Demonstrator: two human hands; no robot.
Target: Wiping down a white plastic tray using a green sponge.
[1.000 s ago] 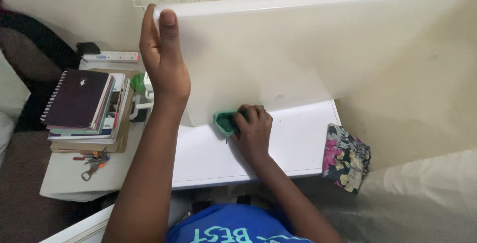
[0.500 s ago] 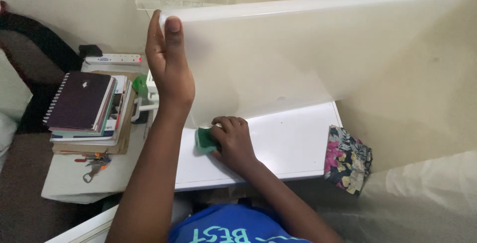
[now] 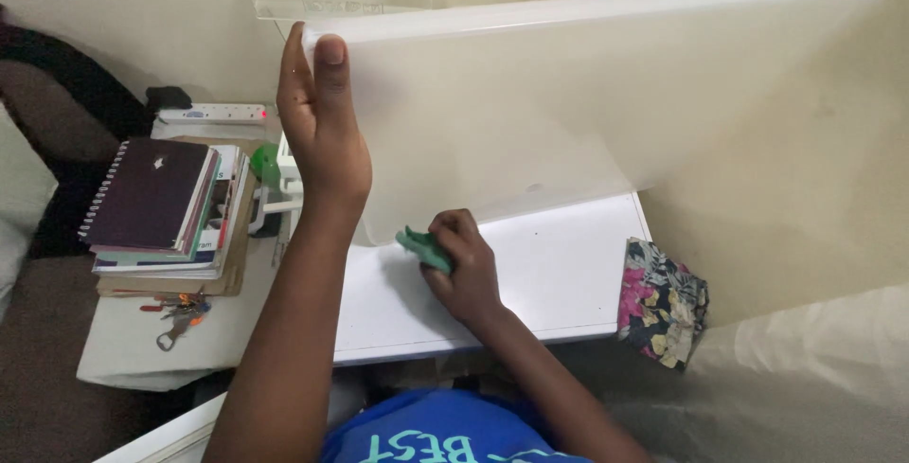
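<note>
left hand (image 3: 322,136) up high, closed over the near-left corner of the raised white lid (image 3: 568,103): thumb flat on the face that looks at the camera, fingers wrapped behind the edge. the lid stands tilted, long axis running left to right, lower edge close above the back of the white tabletop (image 3: 549,283).

right hand (image 3: 461,269) low, bunched tight around a green cloth (image 3: 421,247). the cloth pokes out from the hand to the left and slightly away from the body, its tip right at the lid's lower-left corner, where lid and tabletop come closest. cloth seems to touch the tabletop there; whether it also touches the underside of the lid is hard to tell from this angle.

key relation: the cloth lies leftward of the right hand, along the lid's lower edge, so that edge runs rightward from it toward the tabletop's far-right corner. right hand is the nearer one by far; left hand sits well above, busy propping the lid.

surroundings: stack of books (image 3: 166,212) with a dark spiral notebook on top, off the tabletop's left edge on a lower surface; bunch of keys (image 3: 175,316) just in front of the stack; white power strip (image 3: 213,113) behind it by the wall; floral cloth (image 3: 661,302) hanging just past the tabletop's right edge.
</note>
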